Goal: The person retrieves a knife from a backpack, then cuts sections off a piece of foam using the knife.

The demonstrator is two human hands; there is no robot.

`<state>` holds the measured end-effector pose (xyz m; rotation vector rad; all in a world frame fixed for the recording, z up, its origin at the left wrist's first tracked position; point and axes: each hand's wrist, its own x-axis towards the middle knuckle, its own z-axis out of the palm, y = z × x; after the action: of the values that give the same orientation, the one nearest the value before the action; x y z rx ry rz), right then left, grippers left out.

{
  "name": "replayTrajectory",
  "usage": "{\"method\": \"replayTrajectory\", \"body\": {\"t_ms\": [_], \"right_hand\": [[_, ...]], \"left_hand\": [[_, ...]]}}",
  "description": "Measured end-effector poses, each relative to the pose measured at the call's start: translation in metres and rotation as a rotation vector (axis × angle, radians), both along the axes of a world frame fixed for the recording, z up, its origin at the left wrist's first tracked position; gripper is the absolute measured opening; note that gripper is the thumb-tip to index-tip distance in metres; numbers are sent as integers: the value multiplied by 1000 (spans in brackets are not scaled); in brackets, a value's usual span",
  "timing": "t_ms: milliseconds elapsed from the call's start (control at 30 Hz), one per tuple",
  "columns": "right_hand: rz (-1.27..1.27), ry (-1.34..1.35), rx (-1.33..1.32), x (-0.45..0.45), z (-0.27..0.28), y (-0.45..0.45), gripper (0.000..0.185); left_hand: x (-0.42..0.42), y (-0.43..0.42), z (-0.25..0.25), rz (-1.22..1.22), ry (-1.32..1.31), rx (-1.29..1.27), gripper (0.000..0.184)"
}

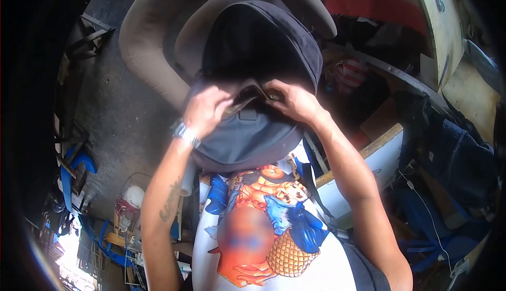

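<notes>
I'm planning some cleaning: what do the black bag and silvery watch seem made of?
Black bag: probably synthetic fabric, matte, since it bends softly with little sheen. Silvery watch: likely metal, shiny, from its bright glints, though plastic is possible.

Black bag point(240, 139); white shirt point(258, 212) printed orange and blue; silver watch point(185, 134)

Looks like a cluttered workshop or storeroom, can't tell which; shows bare grey floor point(113, 106), wood-edged panel point(387, 151), striped red cloth point(369, 4), white cable point(410, 184), heaped dark fabric point(458, 154).
</notes>
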<state>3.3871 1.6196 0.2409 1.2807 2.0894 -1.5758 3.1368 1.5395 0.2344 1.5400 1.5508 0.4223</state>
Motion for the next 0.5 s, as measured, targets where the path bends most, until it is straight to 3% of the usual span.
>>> {"method": "replayTrajectory", "body": {"t_ms": [133, 267, 367, 400, 433, 500], "right_hand": [[162, -65, 76, 11, 16, -21, 47], [157, -131, 20, 13, 35, -37, 65], [92, -214, 261, 3, 27, -42, 60], [-41, -202, 283, -2, 18, -43, 48], [-17, -193, 256, -5, 11, -34, 43], [21, -178, 195, -9, 1, -23, 33]], "left_hand": [[20, -26, 16, -74, -113, 28, 10], [41, -25, 25, -1, -183, 22, 10], [50, -15, 27, -35, -207, 47, 11], [53, -11, 26, -53, -206, 67, 11], [53, -7, 24, -69, -201, 87, 11], [44, -8, 22, -112, -125, -21, 35]]}}
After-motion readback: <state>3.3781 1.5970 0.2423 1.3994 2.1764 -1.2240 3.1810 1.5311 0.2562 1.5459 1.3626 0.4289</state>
